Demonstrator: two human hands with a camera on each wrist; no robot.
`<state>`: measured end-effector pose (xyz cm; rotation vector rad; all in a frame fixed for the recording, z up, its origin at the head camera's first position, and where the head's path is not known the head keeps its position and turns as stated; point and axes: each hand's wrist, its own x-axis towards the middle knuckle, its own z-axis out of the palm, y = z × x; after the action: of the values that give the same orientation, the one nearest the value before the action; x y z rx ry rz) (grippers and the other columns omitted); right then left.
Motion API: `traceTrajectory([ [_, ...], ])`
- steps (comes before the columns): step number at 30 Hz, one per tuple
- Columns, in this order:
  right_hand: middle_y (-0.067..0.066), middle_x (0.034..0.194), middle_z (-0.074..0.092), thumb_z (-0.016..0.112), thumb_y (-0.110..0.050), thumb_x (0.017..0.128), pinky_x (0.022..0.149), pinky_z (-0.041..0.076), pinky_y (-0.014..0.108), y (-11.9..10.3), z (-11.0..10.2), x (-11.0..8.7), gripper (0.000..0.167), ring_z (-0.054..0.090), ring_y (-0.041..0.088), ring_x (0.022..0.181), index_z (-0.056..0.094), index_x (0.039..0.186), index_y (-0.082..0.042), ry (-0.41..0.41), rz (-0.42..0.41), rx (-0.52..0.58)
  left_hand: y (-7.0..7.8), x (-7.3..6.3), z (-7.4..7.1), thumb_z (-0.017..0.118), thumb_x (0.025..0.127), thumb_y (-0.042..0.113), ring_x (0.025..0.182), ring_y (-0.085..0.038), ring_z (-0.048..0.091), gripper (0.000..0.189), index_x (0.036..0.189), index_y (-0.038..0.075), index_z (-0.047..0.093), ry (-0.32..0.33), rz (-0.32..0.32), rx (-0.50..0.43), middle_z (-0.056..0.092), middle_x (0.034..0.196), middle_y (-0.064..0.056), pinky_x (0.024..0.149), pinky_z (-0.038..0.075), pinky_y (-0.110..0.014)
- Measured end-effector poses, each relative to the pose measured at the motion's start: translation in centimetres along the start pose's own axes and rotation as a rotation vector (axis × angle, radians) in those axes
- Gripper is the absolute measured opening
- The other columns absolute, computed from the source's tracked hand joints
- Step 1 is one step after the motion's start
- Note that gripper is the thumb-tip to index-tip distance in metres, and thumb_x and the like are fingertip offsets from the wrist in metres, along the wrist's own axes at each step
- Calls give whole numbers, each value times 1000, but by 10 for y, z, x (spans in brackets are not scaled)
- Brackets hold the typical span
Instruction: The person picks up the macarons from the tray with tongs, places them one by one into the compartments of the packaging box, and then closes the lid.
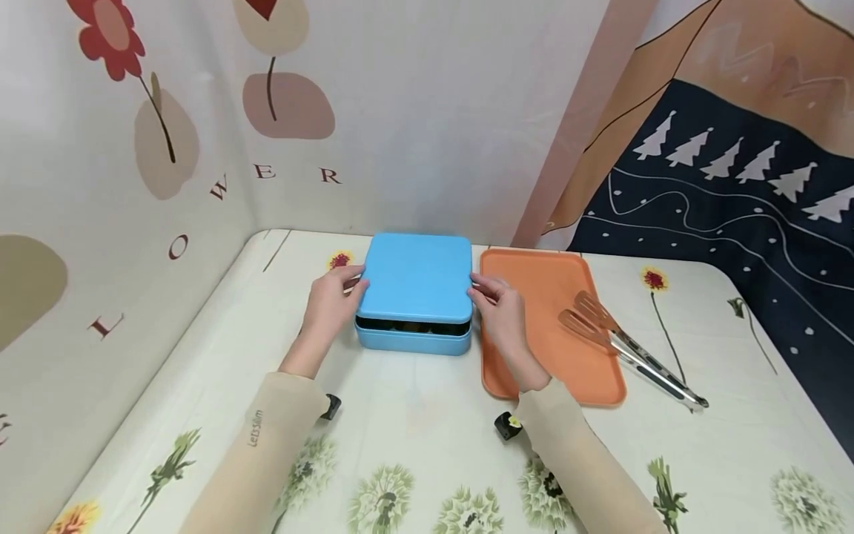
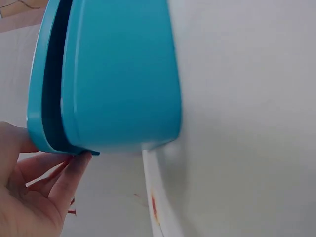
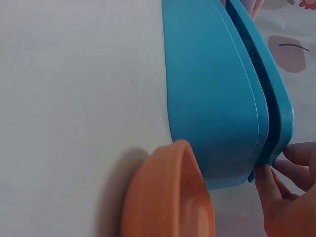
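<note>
Your worktop [image 1: 414, 437] wears a pale cloth printed with dandelions and red flowers, and it sits in a corner of patterned wall hangings. Near its back edge stands a blue square box [image 1: 412, 340], its base flat on the cloth. The blue lid [image 1: 416, 276] is raised off the base at the front, leaving a dark gap in which some yellowish contents show, too dim to name. Just right of the box lies an orange tray [image 1: 567, 356], close to it; whether they touch is unclear. Metal tongs [image 1: 630, 348] with orange tips rest across the tray's right edge, handles out on the cloth.

Your left hand [image 1: 330, 300] grips the lid's left edge with curled fingers [image 2: 74, 173] under its rim. Your right hand [image 1: 503, 311] grips the right edge likewise, fingertips [image 3: 266, 175] at the rim.
</note>
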<state>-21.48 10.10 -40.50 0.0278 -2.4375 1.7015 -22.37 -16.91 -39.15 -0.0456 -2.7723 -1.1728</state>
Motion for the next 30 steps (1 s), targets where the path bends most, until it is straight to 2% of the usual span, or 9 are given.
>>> traceTrajectory([
  [8, 13, 127, 65, 69, -11, 94, 96, 57, 40, 4, -2, -6, 36, 65, 30, 112, 68, 130, -7, -16, 30, -110, -1, -5, 5, 61, 100, 13, 127, -33, 60, 40, 137, -1, 59, -18, 10, 20, 60, 140, -20, 102, 54, -42],
  [14, 14, 127, 65, 69, -12, 94, 97, 57, 41, 2, -5, -9, 38, 64, 30, 113, 66, 131, -7, -49, 22, -160, 0, -10, 5, 60, 100, 13, 129, -34, 59, 41, 138, -1, 57, -29, 8, 44, 58, 142, -20, 102, 54, -41],
  [22, 17, 126, 65, 70, -10, 93, 97, 57, 42, 4, -3, -10, 38, 64, 31, 114, 66, 131, -4, -79, -8, -213, -5, -13, 8, 61, 100, 16, 132, -33, 56, 43, 140, 2, 57, -12, 2, 105, 57, 143, -18, 102, 53, -42],
  [30, 17, 128, 63, 69, -11, 94, 96, 58, 41, 5, -1, -7, 40, 63, 30, 113, 65, 133, -6, -104, 21, -240, -7, -12, 11, 61, 100, 16, 133, -32, 56, 43, 140, 2, 57, -12, -27, 84, 59, 142, -17, 103, 53, -42],
])
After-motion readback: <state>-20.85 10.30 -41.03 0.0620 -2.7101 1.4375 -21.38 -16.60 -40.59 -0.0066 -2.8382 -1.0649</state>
